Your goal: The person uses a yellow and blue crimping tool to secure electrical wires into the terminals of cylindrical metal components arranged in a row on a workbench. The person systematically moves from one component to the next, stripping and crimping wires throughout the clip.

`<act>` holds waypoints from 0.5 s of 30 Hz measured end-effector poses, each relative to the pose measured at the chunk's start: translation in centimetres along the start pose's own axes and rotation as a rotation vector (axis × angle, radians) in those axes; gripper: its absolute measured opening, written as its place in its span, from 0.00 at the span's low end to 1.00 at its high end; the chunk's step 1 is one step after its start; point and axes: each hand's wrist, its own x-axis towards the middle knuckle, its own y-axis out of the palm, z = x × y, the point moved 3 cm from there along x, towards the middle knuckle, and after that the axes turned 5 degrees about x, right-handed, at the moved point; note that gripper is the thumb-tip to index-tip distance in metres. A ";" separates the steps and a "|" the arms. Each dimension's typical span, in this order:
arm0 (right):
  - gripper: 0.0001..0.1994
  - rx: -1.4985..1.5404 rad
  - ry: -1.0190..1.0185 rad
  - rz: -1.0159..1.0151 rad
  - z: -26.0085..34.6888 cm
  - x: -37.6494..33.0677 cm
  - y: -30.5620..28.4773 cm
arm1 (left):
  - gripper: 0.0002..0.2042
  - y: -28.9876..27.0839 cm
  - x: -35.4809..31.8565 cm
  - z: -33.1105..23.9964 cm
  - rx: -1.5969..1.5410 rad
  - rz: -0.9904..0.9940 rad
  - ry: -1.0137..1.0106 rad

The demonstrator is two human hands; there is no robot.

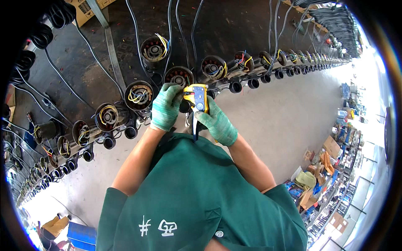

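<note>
Both my hands wear green knit gloves and meet in front of my chest. My right hand point(218, 123) is wrapped round the handles of a yellow and blue wire stripper point(200, 98), whose head points up and to the left. Close beside the tool's jaws, my left hand point(165, 108) has its fingers pinched together; whatever lies between them is too small to make out. Just beyond the hands sits a round black motor housing point(179, 74) with reddish windings inside. Another open housing point(140, 95), with yellow wires curled in it, is left of my left hand.
A long row of similar open motor housings point(214, 67) runs along the edge of the dark bench point(234, 25) to both sides. Grey cables point(136, 33) trail across it, and coiled cables point(62, 13) are at the upper left. Boxes and goods point(316, 180) crowd the right side.
</note>
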 end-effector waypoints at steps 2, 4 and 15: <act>0.31 -0.022 -0.026 -0.045 0.0 -0.2 0.8 | 0.11 -0.1 0.0 0.4 -0.010 -0.021 0.050; 0.30 -0.058 -0.039 -0.085 0.0 -0.4 1.3 | 0.11 -0.2 -0.1 0.8 -0.020 -0.016 0.069; 0.16 -0.142 0.013 -0.261 1.9 -0.7 3.7 | 0.13 -0.4 -0.4 1.7 -0.029 0.053 0.113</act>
